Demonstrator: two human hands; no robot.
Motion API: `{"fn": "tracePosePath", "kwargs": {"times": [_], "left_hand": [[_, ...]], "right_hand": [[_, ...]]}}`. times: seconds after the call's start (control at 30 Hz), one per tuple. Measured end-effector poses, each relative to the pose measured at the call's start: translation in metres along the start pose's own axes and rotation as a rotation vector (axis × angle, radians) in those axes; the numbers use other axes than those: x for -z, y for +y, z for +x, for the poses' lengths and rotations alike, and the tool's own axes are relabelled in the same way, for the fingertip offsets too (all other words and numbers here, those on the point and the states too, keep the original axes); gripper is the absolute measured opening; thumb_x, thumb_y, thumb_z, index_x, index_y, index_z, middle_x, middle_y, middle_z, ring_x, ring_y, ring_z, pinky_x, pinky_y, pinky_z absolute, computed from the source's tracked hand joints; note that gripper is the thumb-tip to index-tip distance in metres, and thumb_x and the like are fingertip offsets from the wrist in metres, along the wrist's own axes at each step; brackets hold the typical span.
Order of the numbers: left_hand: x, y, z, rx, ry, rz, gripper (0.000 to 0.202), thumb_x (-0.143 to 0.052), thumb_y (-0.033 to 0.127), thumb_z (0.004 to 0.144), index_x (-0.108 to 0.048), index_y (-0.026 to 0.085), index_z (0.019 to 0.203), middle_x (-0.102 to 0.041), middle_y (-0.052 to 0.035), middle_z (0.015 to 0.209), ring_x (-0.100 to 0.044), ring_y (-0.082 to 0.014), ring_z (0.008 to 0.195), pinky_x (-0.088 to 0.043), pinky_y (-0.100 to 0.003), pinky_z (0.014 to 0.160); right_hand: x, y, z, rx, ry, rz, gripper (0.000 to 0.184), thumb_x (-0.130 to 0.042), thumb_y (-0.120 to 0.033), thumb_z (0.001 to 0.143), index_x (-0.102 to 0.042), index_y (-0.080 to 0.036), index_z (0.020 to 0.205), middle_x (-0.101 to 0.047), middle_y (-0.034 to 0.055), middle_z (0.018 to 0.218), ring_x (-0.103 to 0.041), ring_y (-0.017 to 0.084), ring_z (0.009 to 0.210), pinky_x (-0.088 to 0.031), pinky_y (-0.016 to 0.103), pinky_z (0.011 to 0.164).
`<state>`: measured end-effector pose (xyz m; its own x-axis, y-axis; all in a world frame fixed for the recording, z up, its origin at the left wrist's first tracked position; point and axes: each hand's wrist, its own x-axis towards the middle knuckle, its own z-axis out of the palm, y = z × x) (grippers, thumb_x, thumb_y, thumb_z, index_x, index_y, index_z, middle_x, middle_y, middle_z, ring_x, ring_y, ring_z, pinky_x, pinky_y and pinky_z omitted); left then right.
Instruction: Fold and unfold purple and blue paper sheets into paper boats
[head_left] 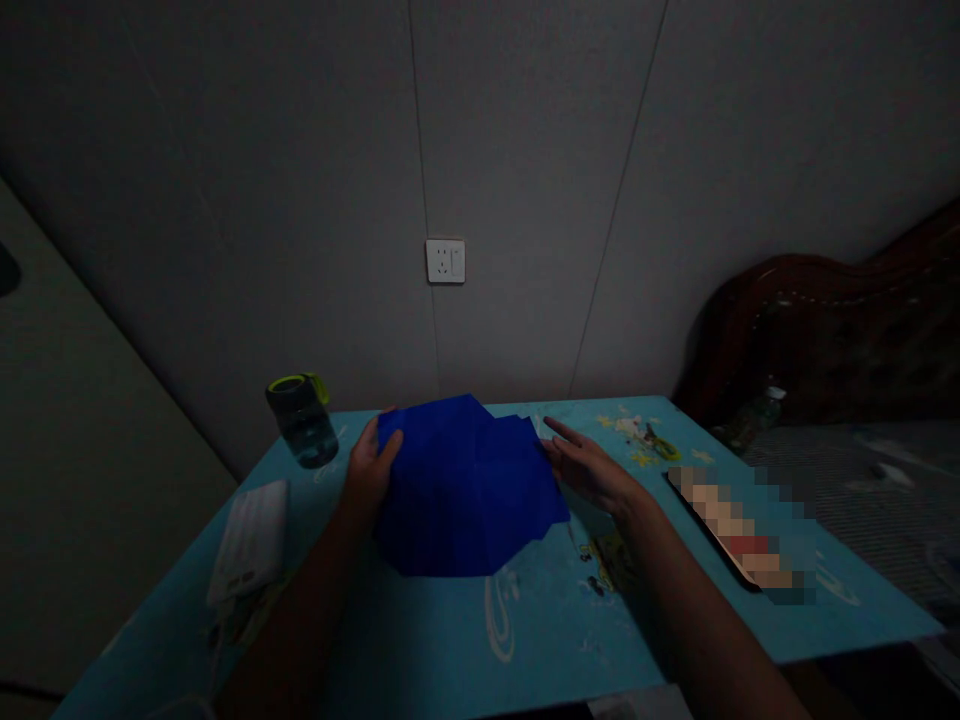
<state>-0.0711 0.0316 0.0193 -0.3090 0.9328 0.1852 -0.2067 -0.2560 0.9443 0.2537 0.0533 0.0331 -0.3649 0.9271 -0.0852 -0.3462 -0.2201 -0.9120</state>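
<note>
A stack of dark blue paper sheets (465, 485), partly fanned, lies in the middle of a light blue printed table (540, 630). My left hand (369, 468) grips the stack's left edge, thumb on top of the paper. My right hand (589, 468) is at the stack's right edge with its fingers stretched out and apart, touching or just beside the paper.
A dark bottle with a yellow-green lid (301, 418) stands at the table's back left. A white packet (251, 540) lies near the left edge. A flat dark phone-like object (739, 530), blurred out, lies on the right. Behind is a wall with a socket (445, 261); a dark headboard (832, 330) is at the right.
</note>
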Motion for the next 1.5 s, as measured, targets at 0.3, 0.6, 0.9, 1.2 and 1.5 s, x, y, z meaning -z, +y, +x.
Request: {"fn": "tracePosePath", "kwargs": {"times": [0.3,0.6,0.9,1.2,1.5], "left_hand": [[0.002,0.002,0.006,0.031,0.246,0.004,0.048,-0.069,0.029,0.081,-0.056,0.026,0.127,-0.071,-0.0069,0.114,-0.067,-0.0258,0.108,-0.054,-0.04,0.094],[-0.001,-0.003,-0.001,0.201,-0.083,-0.055,0.036,-0.072,0.04,0.074,-0.068,0.02,0.104,-0.074,-0.0086,0.105,-0.068,-0.0306,0.104,-0.058,-0.036,0.081],[0.0,-0.002,-0.006,-0.053,-0.022,0.492,0.035,-0.062,0.049,0.081,-0.058,0.018,0.098,-0.056,0.0054,0.043,-0.05,-0.0142,0.033,-0.035,-0.022,0.036],[0.014,0.027,-0.016,-0.265,0.2,0.872,0.038,-0.069,0.041,0.077,-0.07,0.017,0.106,-0.064,-0.0028,0.06,-0.063,-0.0253,0.06,-0.043,-0.03,0.061],[0.006,0.051,-0.066,0.036,-0.115,1.649,0.035,-0.049,0.033,0.093,-0.062,0.018,0.122,-0.072,-0.0142,0.106,-0.067,-0.0279,0.099,-0.048,-0.035,0.083]], "right_hand": [[0.0,0.014,0.009,0.066,-0.067,-0.284,0.042,-0.08,-0.043,0.07,-0.065,-0.018,0.101,-0.067,0.0007,0.073,-0.06,0.013,0.061,-0.047,0.024,0.057],[0.014,0.025,0.026,0.371,0.326,-0.461,0.044,-0.063,-0.056,0.078,-0.053,-0.022,0.103,-0.057,-0.0048,0.064,-0.043,0.009,0.044,-0.034,0.022,0.04],[0.023,0.022,0.028,0.352,0.357,-0.54,0.058,-0.066,-0.05,0.076,-0.055,-0.018,0.122,-0.062,-0.0004,0.071,-0.046,0.011,0.047,-0.036,0.023,0.043],[0.017,0.029,0.022,0.318,0.225,-0.672,0.076,-0.064,-0.041,0.079,-0.032,-0.023,0.146,-0.069,0.0049,0.089,-0.06,0.017,0.061,-0.049,0.029,0.055],[0.025,0.027,0.019,0.124,0.103,-1.257,0.047,-0.063,-0.019,0.077,-0.066,-0.012,0.123,-0.073,0.013,0.111,-0.068,0.026,0.096,-0.05,0.033,0.085]]}}
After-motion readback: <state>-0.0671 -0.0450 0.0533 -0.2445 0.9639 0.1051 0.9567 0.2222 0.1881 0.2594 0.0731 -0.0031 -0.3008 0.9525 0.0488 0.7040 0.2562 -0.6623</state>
